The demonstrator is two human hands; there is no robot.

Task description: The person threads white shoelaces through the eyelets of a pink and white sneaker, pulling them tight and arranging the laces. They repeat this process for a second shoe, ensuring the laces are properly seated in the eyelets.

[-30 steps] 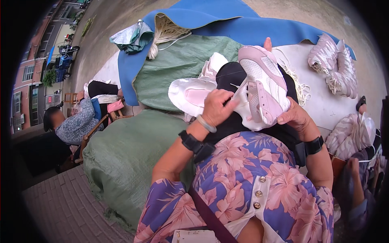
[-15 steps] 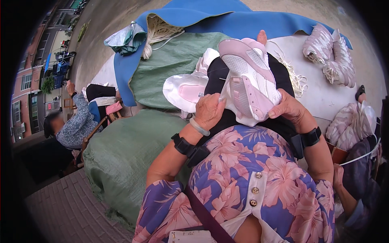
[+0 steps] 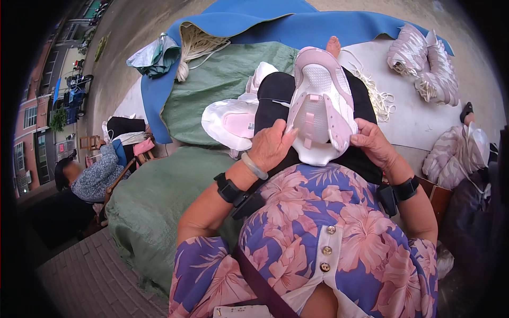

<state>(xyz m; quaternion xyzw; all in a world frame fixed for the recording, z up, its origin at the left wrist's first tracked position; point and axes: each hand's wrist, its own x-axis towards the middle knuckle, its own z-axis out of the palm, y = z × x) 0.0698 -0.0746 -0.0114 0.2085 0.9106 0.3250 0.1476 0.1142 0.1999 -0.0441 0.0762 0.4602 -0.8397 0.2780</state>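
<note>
A white and pink shoe upper rests on my lap between my hands, its toe pointing away from me. Its throat faces up, showing the mesh and a tongue with small pink loops. My left hand is closed on the upper's left edge near the heel, its thumb along the rim. On the opposite edge, my right hand pinches the material between thumb and fingers. Left of my black-clad thigh, another white upper with a pink lining lies on green woven cloth.
A full green sack stands at my left. Pale laces lie by a blue mat; more laces are right of my knee. Bundled uppers lie far right. A seated person is at the left.
The shoe upper has turned from a leftward tilt to face up, and its throat has spread. My right hand has shifted its hold along the edge. The left person's raised arm has lowered.
</note>
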